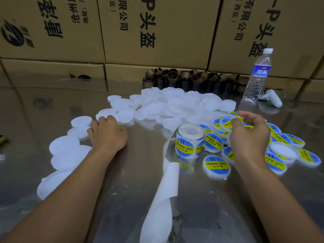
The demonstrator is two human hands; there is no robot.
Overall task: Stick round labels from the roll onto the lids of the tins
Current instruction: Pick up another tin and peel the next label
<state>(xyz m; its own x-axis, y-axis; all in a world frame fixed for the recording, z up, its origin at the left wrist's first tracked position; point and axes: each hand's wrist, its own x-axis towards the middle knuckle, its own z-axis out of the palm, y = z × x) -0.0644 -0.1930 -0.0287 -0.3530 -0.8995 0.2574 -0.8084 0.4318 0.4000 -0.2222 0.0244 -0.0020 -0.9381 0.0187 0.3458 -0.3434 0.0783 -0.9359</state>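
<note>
A roll of round blue-and-yellow "soldering paste" labels stands on the shiny table, and its bare white backing strip trails toward me. A heap of plain white lids lies behind it, with more white lids spread in a line at the left. Labelled lids lie scattered at the right. My left hand rests palm down on the table, its bent fingertips touching white lids at the heap's left edge. My right hand hovers over the labelled lids with loosely curled fingers and holds nothing.
Stacked cardboard boxes wall off the back of the table. Several empty brown label cores sit at their foot. A water bottle and a white controller stand at the back right. Bare metal table lies between my forearms.
</note>
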